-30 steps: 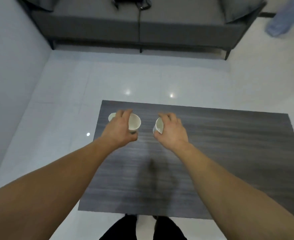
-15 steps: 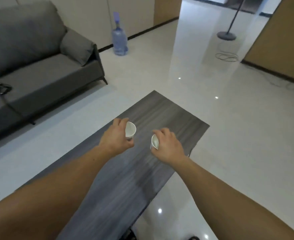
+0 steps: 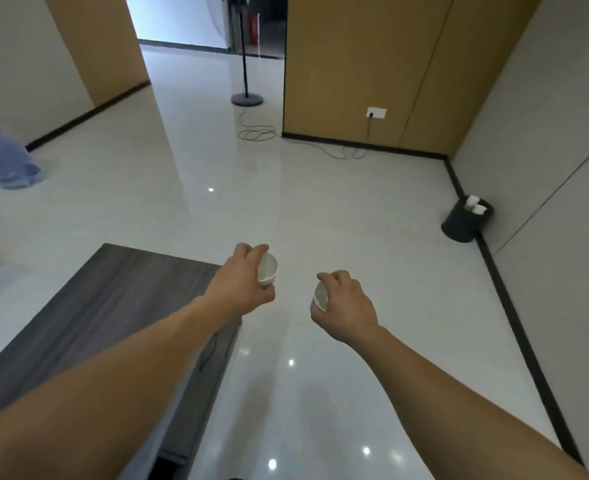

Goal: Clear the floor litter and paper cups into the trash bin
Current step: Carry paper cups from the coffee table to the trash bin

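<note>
Step in hand: carry-to-bin, both hands loaded. Left hand (image 3: 241, 285) has its fingers curled over the top and its thumb under a white paper cup (image 3: 268, 270), tipped on its side with the mouth facing right; this hand hangs just past the far right corner of the low dark table (image 3: 95, 306). Right hand (image 3: 346, 306) pinches a second paper cup (image 3: 320, 296) the same way, mouth facing left, out over bare floor (image 3: 286, 202). Both cups sit wholly within the grip, fingers above the wall and thumb below, with the rims exposed between the two hands. The cups are near each other but not touching. Trash bin (image 3: 459, 226) stands on the floor ahead and to the right, against the dark skirting near the room's corner, well apart from both hands; two white cups (image 3: 475, 206) already show at its rim. Judgement: next move calls for walking forward-right until the hands are over the bin mouth, then releasing. No loose litter is visible on the floor.
</note>
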Motion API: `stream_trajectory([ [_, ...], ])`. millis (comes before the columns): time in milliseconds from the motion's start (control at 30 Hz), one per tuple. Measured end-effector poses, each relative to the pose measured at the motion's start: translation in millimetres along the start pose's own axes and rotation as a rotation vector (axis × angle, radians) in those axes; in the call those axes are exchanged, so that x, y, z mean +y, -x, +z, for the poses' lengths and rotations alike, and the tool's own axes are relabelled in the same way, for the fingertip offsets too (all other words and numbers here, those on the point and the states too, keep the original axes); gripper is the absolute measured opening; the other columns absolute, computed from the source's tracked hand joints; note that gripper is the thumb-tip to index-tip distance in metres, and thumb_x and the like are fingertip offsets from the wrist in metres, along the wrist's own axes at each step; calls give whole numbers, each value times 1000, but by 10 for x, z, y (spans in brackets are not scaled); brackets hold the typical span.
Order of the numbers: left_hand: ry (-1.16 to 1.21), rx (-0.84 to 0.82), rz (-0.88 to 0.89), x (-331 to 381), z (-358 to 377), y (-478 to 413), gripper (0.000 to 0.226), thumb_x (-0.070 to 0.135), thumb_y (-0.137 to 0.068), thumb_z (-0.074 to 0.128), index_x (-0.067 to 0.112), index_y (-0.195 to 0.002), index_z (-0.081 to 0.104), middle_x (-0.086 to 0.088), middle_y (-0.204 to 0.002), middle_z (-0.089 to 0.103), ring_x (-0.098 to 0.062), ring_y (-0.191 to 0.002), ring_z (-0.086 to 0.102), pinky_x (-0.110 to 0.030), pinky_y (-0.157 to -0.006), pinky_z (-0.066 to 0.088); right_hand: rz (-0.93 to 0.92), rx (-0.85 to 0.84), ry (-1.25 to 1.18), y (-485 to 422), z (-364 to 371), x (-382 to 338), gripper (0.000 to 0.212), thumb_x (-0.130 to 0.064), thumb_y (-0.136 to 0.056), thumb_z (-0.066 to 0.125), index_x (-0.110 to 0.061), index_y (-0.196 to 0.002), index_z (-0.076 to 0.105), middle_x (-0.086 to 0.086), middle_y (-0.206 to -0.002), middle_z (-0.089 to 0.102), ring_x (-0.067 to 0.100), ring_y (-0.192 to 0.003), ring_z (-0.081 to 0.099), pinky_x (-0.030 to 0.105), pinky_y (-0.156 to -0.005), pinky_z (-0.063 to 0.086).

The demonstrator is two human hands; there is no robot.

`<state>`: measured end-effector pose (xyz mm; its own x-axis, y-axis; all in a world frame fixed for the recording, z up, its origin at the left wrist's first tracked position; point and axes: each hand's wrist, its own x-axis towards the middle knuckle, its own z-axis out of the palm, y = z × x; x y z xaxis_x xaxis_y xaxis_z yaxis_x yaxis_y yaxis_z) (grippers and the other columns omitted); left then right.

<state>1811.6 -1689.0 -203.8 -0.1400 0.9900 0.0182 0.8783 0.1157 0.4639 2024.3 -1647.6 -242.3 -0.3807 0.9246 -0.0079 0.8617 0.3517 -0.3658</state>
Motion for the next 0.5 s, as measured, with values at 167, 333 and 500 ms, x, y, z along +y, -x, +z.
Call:
stream_trajectory([
  [167,-48,-66,96,552,384,-719,79,42,-76,68,24,-143,31,-1,-135,35,-26,-108,53,-36,-86,49,126,38,-15,-261,-249,836,63,-41,-84,59,-27,-142,37,-1,-135,39,23,-118,43,34,-85,45],
  [333,-43,-125,167,971,792,-1624,79,42,-76,68,22,-143,31,-2,-135,36,-26,-107,54,-36,-85,50,231,56,-25,-759,-382,1506,64,-41,-85,59,-28,-143,36,-3,-136,38,22,-118,42,33,-83,43],
  [500,-12,-187,262,1471,1106,-2567,77,41,-78,65,22,-143,30,-2,-136,35,-26,-108,54,-36,-86,50,349,67,-8,-1385,-666,2081,63,-41,-85,58,-29,-143,36,-4,-137,37,22,-119,41,34,-87,46],
])
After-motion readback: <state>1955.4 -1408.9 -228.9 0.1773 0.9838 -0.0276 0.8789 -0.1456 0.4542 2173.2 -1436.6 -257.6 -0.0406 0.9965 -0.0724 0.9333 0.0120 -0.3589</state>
